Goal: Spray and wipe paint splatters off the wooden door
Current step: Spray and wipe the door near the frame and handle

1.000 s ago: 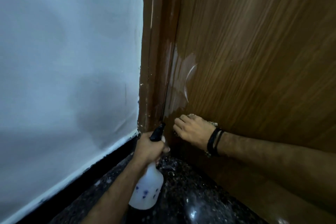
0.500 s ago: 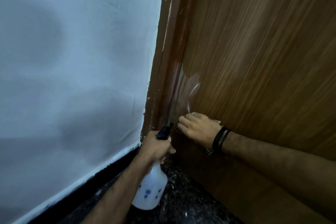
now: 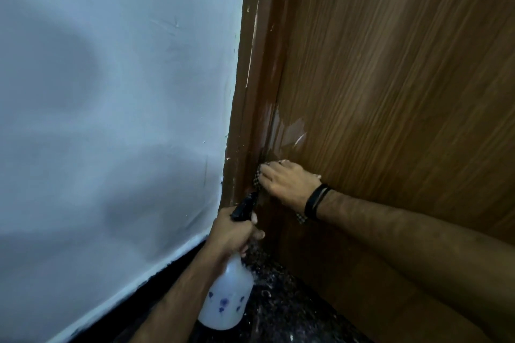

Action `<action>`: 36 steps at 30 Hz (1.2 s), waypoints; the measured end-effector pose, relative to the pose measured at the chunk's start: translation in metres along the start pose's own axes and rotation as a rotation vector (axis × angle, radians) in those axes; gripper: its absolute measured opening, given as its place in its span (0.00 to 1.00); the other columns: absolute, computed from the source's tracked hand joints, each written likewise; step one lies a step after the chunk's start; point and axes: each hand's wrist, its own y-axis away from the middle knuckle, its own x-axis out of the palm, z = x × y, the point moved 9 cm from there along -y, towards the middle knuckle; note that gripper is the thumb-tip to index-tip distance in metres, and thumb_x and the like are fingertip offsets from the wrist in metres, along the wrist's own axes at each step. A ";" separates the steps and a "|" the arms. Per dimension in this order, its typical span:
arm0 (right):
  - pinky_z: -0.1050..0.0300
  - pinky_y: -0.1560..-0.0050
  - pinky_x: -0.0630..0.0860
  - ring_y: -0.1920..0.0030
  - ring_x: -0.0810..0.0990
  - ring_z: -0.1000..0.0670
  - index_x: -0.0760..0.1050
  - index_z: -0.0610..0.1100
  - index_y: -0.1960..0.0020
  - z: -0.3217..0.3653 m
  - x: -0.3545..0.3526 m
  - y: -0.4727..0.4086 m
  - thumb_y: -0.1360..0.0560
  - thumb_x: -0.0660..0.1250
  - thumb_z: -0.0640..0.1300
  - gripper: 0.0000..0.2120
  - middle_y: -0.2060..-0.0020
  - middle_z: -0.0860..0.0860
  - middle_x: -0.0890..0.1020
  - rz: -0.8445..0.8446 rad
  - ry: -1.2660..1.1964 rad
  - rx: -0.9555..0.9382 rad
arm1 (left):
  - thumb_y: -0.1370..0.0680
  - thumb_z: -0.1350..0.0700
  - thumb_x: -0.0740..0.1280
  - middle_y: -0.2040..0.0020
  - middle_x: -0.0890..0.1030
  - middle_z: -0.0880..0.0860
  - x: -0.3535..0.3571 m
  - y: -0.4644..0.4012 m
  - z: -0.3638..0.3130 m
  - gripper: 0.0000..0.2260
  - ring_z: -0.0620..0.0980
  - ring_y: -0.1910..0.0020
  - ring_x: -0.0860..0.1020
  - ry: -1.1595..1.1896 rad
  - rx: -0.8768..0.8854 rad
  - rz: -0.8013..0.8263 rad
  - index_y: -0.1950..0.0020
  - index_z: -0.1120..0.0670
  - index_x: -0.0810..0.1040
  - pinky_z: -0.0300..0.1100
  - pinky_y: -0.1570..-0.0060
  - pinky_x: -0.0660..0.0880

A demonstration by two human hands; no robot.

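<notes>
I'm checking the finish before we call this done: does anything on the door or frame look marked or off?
Yes. The door frame has a pale chipped streak down its edge and small white flecks lower down. The wooden door shows a shiny wet patch just above the right hand, which presses a checked cloth there.

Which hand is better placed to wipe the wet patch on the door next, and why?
The right hand. It already presses the checked cloth against the door just below the wet patch. The left hand grips the spray bottle lower down, near the floor.
</notes>
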 end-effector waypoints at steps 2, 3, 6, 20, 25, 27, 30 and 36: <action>0.47 0.45 0.76 0.44 0.75 0.44 0.75 0.42 0.39 0.010 0.017 -0.003 0.20 0.55 0.40 0.15 0.42 0.45 0.75 0.114 -0.030 -0.048 | 0.30 0.72 0.68 0.77 0.71 0.53 0.002 0.001 -0.002 0.11 0.50 0.80 0.66 -0.001 0.001 0.009 0.60 0.56 0.76 0.41 0.72 0.64; 0.48 0.44 0.75 0.43 0.74 0.44 0.75 0.42 0.37 0.016 0.024 -0.003 0.20 0.57 0.40 0.14 0.41 0.45 0.74 0.169 -0.047 -0.072 | 0.31 0.73 0.68 0.77 0.70 0.53 0.003 0.001 -0.002 0.12 0.50 0.80 0.65 0.001 0.004 0.008 0.60 0.56 0.75 0.41 0.72 0.64; 0.47 0.41 0.73 0.39 0.72 0.43 0.74 0.42 0.35 0.034 0.035 -0.004 0.19 0.59 0.42 0.15 0.36 0.44 0.74 0.249 -0.032 -0.155 | 0.31 0.73 0.68 0.77 0.70 0.53 0.004 0.002 -0.005 0.12 0.50 0.79 0.65 0.009 0.019 0.013 0.61 0.55 0.75 0.42 0.72 0.63; 0.47 0.40 0.72 0.41 0.74 0.43 0.80 0.45 0.42 0.034 0.052 -0.004 0.20 0.55 0.43 0.16 0.41 0.46 0.79 0.208 0.048 -0.119 | 0.30 0.72 0.69 0.75 0.73 0.52 -0.009 0.002 0.001 0.11 0.50 0.79 0.67 -0.030 0.004 -0.018 0.60 0.56 0.77 0.40 0.74 0.66; 0.46 0.34 0.66 0.33 0.68 0.42 0.79 0.48 0.39 0.061 0.077 0.001 0.20 0.61 0.49 0.13 0.35 0.47 0.74 0.376 0.115 -0.246 | 0.32 0.70 0.69 0.72 0.75 0.55 -0.010 -0.001 -0.001 0.11 0.51 0.77 0.68 -0.017 0.003 -0.027 0.61 0.54 0.79 0.44 0.71 0.67; 0.45 0.34 0.66 0.34 0.70 0.41 0.80 0.47 0.41 0.059 0.072 0.003 0.19 0.57 0.46 0.14 0.36 0.46 0.75 0.326 0.107 -0.240 | 0.33 0.70 0.68 0.72 0.75 0.55 -0.010 -0.001 -0.003 0.11 0.51 0.78 0.67 0.002 0.008 -0.027 0.61 0.54 0.79 0.45 0.69 0.66; 0.46 0.39 0.71 0.38 0.73 0.41 0.78 0.46 0.38 0.044 0.056 0.006 0.20 0.56 0.45 0.16 0.37 0.45 0.76 0.246 0.172 -0.182 | 0.32 0.70 0.70 0.74 0.75 0.54 -0.010 0.000 -0.004 0.10 0.51 0.79 0.68 0.005 0.010 -0.028 0.58 0.56 0.79 0.45 0.70 0.67; 0.51 0.48 0.73 0.45 0.75 0.45 0.81 0.49 0.42 0.022 0.030 0.010 0.22 0.54 0.46 0.18 0.42 0.48 0.77 0.089 0.204 -0.076 | 0.30 0.71 0.69 0.75 0.72 0.51 -0.001 0.009 0.000 0.11 0.48 0.79 0.67 0.007 -0.009 0.007 0.56 0.56 0.76 0.40 0.75 0.65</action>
